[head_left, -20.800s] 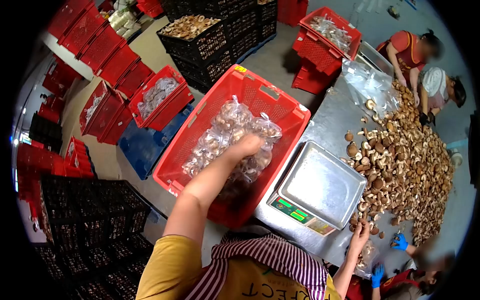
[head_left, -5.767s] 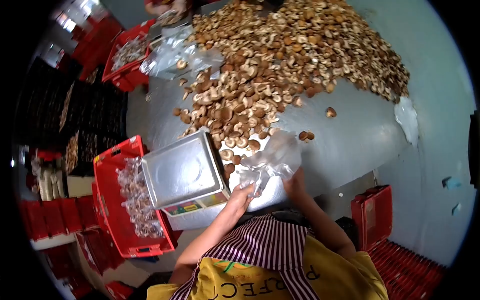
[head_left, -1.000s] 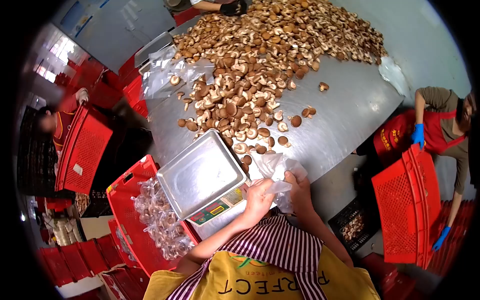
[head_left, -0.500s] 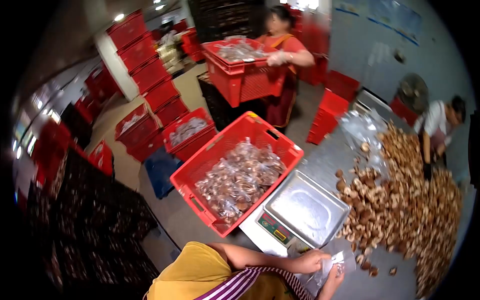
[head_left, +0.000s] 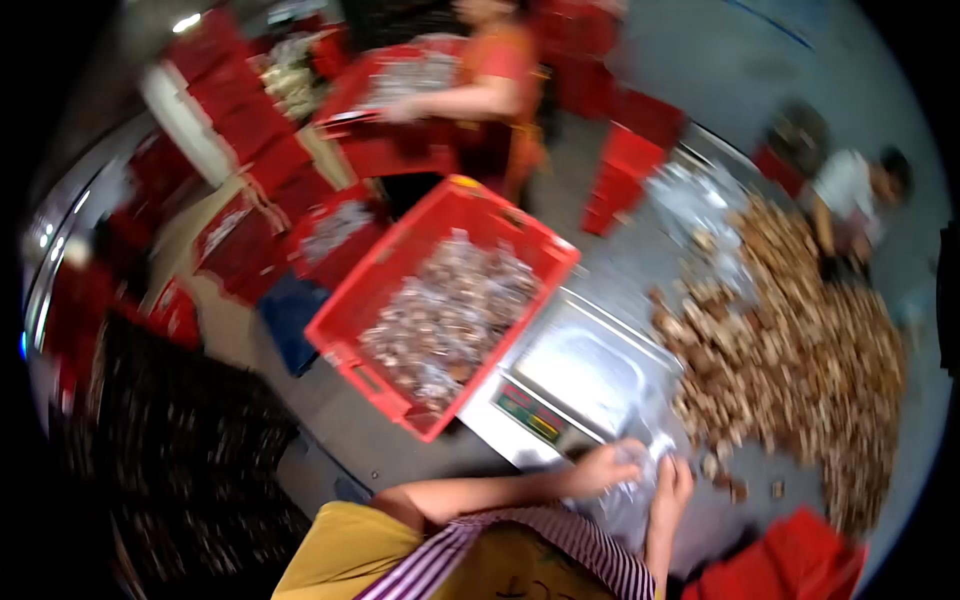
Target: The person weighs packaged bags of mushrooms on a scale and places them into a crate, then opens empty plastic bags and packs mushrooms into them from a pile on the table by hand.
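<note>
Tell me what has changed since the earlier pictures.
Since the first picture, the left hand has come off the bagged mushrooms in the red crate and now holds a clear plastic bag with the right hand. Just now, a co-worker carrying another red crate moved leftward, toward the crate stack. The digital scale and mushroom pile stay on the table.

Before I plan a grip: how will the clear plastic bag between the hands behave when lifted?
The plastic bag will probably be floppy, since it looks creased between the left hand and right hand. It may be light: it looks thin and see-through. Its sheen suggests it could be slippery.
</note>
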The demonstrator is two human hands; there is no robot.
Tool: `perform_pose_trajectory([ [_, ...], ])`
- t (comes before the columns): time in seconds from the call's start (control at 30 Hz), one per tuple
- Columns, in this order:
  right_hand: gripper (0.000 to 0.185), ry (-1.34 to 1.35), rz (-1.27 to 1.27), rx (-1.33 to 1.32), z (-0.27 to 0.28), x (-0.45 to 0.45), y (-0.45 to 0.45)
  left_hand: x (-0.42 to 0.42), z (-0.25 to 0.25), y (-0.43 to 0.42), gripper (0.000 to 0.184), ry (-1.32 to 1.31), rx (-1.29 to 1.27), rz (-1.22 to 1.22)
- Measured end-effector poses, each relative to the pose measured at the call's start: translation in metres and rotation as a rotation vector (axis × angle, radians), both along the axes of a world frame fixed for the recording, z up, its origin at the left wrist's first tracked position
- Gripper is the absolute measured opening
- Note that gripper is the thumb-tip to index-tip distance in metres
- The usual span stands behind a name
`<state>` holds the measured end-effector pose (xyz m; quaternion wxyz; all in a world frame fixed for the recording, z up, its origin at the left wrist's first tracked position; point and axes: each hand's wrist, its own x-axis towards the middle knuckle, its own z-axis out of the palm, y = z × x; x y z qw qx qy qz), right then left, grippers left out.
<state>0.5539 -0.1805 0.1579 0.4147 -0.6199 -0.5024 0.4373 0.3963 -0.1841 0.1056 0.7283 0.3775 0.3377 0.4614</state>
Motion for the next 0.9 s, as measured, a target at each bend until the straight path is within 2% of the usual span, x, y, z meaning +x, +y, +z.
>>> perform_pose_trajectory([
  [0.03,0.014,-0.007,-0.011,0.004,0.006,0.000,0.003,-0.007,0.028,0.004,0.037,0.155,-0.059,-0.088],
  [0.07,0.013,-0.058,-0.003,0.064,0.009,0.002,0.005,-0.012,0.027,0.007,0.047,0.366,0.208,-0.079],
  [0.13,0.012,-0.154,0.006,0.177,0.019,0.003,0.005,-0.013,0.027,0.008,0.046,0.569,0.174,-0.182],
  [0.17,0.012,-0.196,0.011,0.231,0.023,0.004,0.005,-0.006,-0.006,0.007,0.044,0.308,0.111,-0.140],
  [0.23,0.010,-0.147,0.013,0.216,0.025,0.008,0.002,-0.007,0.020,0.013,0.023,0.384,0.199,-0.100],
  [0.37,0.012,-0.212,0.023,0.236,0.022,0.008,-0.007,-0.001,0.015,0.018,0.021,0.335,0.253,-0.109],
  [0.43,0.015,-0.215,0.002,0.203,0.026,0.008,-0.009,0.000,0.018,0.020,0.020,0.336,0.086,-0.148],
  [0.47,0.014,-0.230,-0.014,0.217,0.025,0.009,-0.010,0.000,0.016,0.021,0.018,0.222,-0.034,-0.185],
  [0.57,0.013,-0.241,-0.052,0.243,0.020,0.010,-0.010,-0.002,0.026,0.020,0.014,0.162,-0.121,-0.208],
  [0.63,0.012,-0.240,-0.073,0.255,0.020,0.010,-0.011,-0.001,0.027,0.019,0.015,0.212,-0.045,-0.230],
  [0.7,0.010,-0.178,-0.090,0.144,0.023,0.009,-0.010,-0.001,0.026,0.022,0.017,0.260,0.032,-0.248],
  [0.77,0.011,-0.135,-0.098,0.152,0.019,0.005,-0.011,-0.001,0.017,0.028,0.022,0.516,0.193,-0.285],
  [0.8,0.013,-0.092,-0.102,0.162,0.017,0.004,-0.011,-0.001,0.015,0.028,0.022,0.517,0.193,-0.288],
  [0.87,0.015,-0.129,-0.080,0.172,0.013,0.001,-0.015,0.000,0.013,0.029,0.024,0.128,-0.256,-0.128],
  [0.9,0.017,-0.167,-0.055,0.187,0.011,0.000,-0.017,0.001,0.019,0.029,0.024,0.129,-0.256,-0.130],
])
